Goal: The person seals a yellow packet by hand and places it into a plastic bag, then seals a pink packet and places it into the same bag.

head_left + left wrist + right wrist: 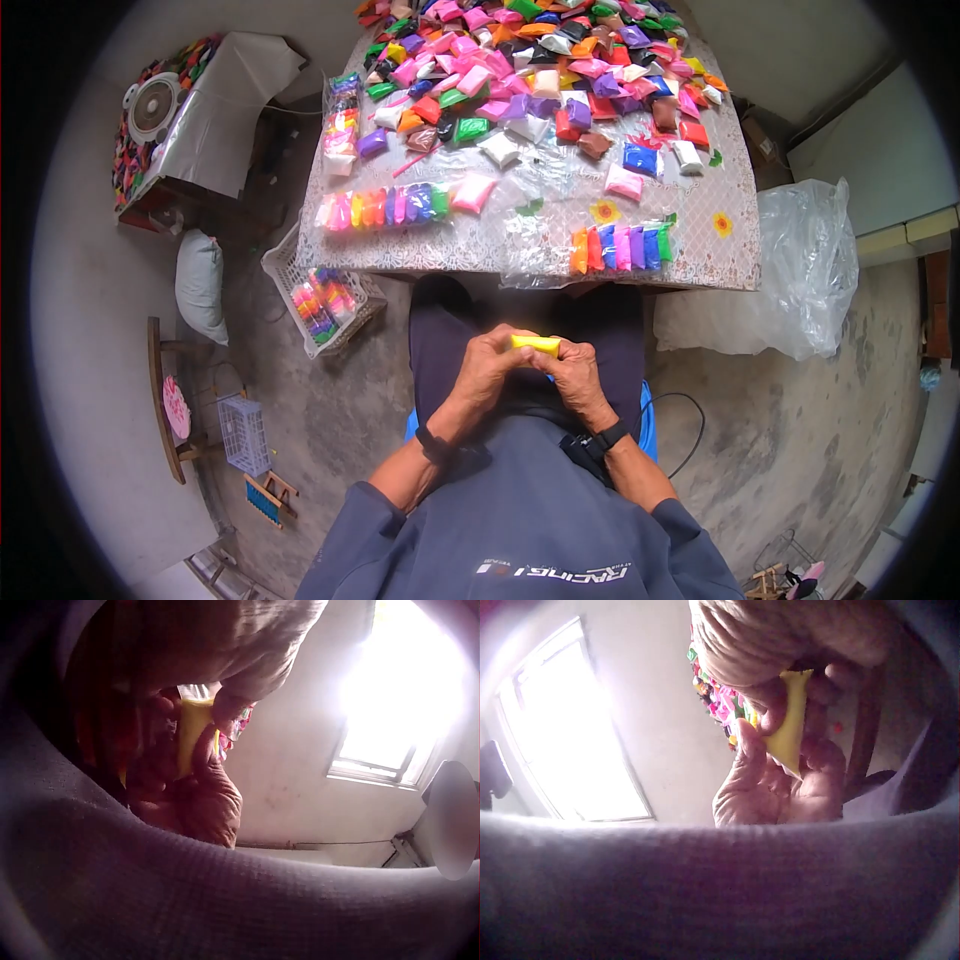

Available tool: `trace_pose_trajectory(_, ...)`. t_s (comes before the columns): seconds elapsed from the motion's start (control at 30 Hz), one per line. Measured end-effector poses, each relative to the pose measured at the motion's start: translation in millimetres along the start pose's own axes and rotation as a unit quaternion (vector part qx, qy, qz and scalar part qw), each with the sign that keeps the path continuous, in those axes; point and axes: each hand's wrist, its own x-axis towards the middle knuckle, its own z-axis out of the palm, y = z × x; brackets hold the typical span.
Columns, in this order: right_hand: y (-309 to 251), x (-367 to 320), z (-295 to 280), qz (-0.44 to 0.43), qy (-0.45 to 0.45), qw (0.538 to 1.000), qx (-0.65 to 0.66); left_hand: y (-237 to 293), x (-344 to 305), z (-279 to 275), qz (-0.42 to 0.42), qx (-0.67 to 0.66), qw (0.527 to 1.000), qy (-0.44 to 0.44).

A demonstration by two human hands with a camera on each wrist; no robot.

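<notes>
A small yellow packet of soft clay-like material (536, 345) is held between both hands over the lap, in front of the table edge. My left hand (488, 362) pinches its left end, thumb and fingers bent around it. At the other end my right hand (573, 374) grips it the same way. Seen from the left wrist, the yellow packet (193, 735) stands between the two thumbs, with a clear wrapper edge at its top. The right wrist view shows the packet (786, 735) narrowing near its crimped upper end, with fingers hiding part of it.
On the table (470, 255) lies a large heap of coloured packets (520, 70). Near its front edge are a clear bag of coloured packets (385, 208) and another filled bag (622, 248). A white basket (370, 305) stands lower left; a big plastic bag (800, 270) hangs at right.
</notes>
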Motion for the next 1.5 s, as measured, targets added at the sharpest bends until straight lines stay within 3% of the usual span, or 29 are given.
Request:
trace_pose_trajectory(0.17, 0.5, 1.9, -1.0, 0.008, -0.014, 1.0, 0.013, -5.3, 0.1, -2.2, 0.024, 0.021, 0.999, 0.03)
trace_pose_trajectory(0.33, 3.8, 10.8, -3.4, 0.023, -0.018, 0.997, -0.075, -5.8, 10.0, -3.1, 0.041, 0.096, 0.992, 0.074)
trace_pose_trajectory(0.47, 4.1, 17.6, -2.4, -0.007, -0.003, 0.999, -0.032, -4.3, 19.0, -1.7, 0.0, 0.0, 0.996, 0.087)
trace_pose_trajectory(0.53, 4.6, 22.1, -13.7, 0.042, -0.07, 0.997, 0.015, 7.7, 18.2, 2.8, -0.008, -0.031, 0.995, 0.095)
trace_pose_trajectory(0.83, -12.6, 17.8, -17.4, 0.094, -0.091, 0.991, -0.015, 10.3, 20.8, -3.2, -0.064, 0.012, 0.997, 0.045)
trace_pose_trajectory(0.97, 10.5, 18.5, -15.1, 0.079, -0.055, 0.994, 0.044, 3.8, 25.6, -6.0, -0.058, 0.023, 0.997, 0.044)
trace_pose_trajectory(1.13, 3.0, 14.0, -14.5, 0.09, -0.045, 0.99, 0.096, 27.5, 18.8, -1.3, -0.06, 0.092, 0.994, -0.026)
trace_pose_trajectory(1.3, -2.1, 15.6, -17.2, 0.132, -0.038, 0.979, 0.154, 31.6, 15.5, -2.2, -0.056, 0.078, 0.995, -0.025)
trace_pose_trajectory(1.5, -21.6, 18.3, -21.2, 0.154, -0.038, 0.987, 0.039, 12.2, 21.4, -12.2, -0.058, 0.065, 0.996, -0.015)
